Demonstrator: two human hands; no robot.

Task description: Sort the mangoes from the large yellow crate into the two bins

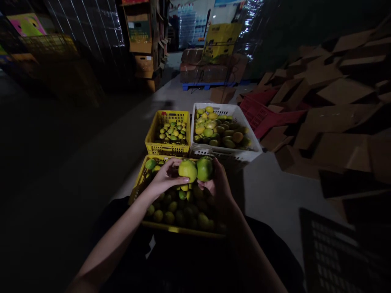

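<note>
My left hand (167, 176) is closed around a yellow-green citrus fruit (187, 170). In my right hand (218, 182) is a darker green citrus fruit (205, 169), its right side covered by the fingers. Side by side, the two fruits appear to touch or nearly touch. Both hands are above the near yellow crate (180, 230), which holds many green and yellow citrus fruits (169, 217), partly in shadow. Behind it, a smaller yellow crate (168, 147) contains small yellow and green fruits. Beside that one, a white crate (244, 154) carries larger yellow, green and orange-tinged fruits.
Flattened cardboard boxes (342, 148) are heaped on the right, around a red crate (259, 112). A blue pallet (207, 86) with wrapped goods and yellow boxes (221, 38) stands at the back. Stacked cartons (143, 65) rise at back left. The left side is dark.
</note>
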